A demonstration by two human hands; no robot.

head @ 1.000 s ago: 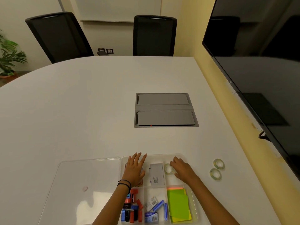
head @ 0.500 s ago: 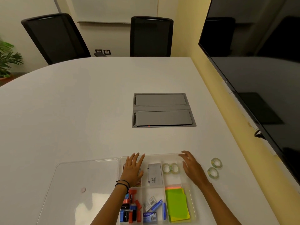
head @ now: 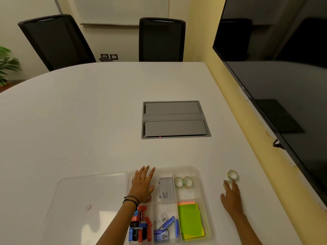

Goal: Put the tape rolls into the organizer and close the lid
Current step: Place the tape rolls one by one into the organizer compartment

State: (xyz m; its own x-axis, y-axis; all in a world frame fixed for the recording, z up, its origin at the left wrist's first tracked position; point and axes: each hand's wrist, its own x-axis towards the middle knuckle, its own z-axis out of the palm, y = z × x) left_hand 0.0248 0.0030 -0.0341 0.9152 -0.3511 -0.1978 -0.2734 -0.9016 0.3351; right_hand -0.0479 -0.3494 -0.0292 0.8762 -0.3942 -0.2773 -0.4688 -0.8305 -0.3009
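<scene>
Left hand (head: 141, 184) flat on organizer (head: 198, 171) (fingers spread), right hand (head: 231, 197) open, touching tape roll (head: 226, 183)

Right hand (head: 231, 197) on a table-top tape roll (head: 226, 183), beside organizer (head: 198, 171).

I can read little here. The grey box (head: 166, 189) in the middle far compartment of the clear organizer (head: 198, 174) carries the word "camlin" in dark letters, running along its length near the end closest to me. Smaller lines of print sit beside that word, too fine for me to make out. The blue box (head: 161, 235) in the near middle compartment has a white word that looks like "kangaro", though it is blurred. A small white packet (head: 161, 218) above it bears a barcode; its digits are too small to read.
</scene>
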